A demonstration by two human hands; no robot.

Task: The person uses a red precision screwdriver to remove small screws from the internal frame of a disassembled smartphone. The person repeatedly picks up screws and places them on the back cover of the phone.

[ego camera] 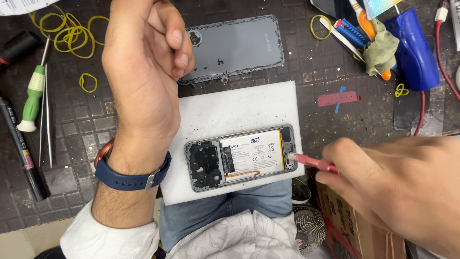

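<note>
From my remote seat, I log the contents, largest item first.

1. Dark grid-patterned work mat (335, 120), filling most of the frame, speckled with debris.
2. My left hand (143, 62), upper centre-left, raised above the mat with the fingers curled loosely inward; it holds nothing that I can see. A blue-strapped watch (132, 175) sits on its wrist.
3. My right hand (397, 187), lower right, blurred, fingers closed around a red-handled screwdriver (314, 163).
4. White foam pad (230, 110), centre, lying on the mat and overhanging my lap at its lower edge.
5. Detached grey back cover (239, 48), upper centre, flat on the mat just above the pad, partly hidden by the left hand.
6. Blue handheld tool (414, 48), upper right, with a green cloth (381, 48) against its left side.
7. Opened phone (242, 157), lower centre, resting on the pad near its lower edge, back off, white battery (251, 153) exposed. The screwdriver tip meets the phone's right end.
8. Green-and-white screwdriver (32, 96) and metal tweezers (48, 120), left edge, lying side by side; a black pen (21, 148) lies just left of them.
9. Pink adhesive strip (338, 99), right of the pad.
10. Yellow rubber bands (72, 33), heaped in the upper left, with single ones nearby.
</note>
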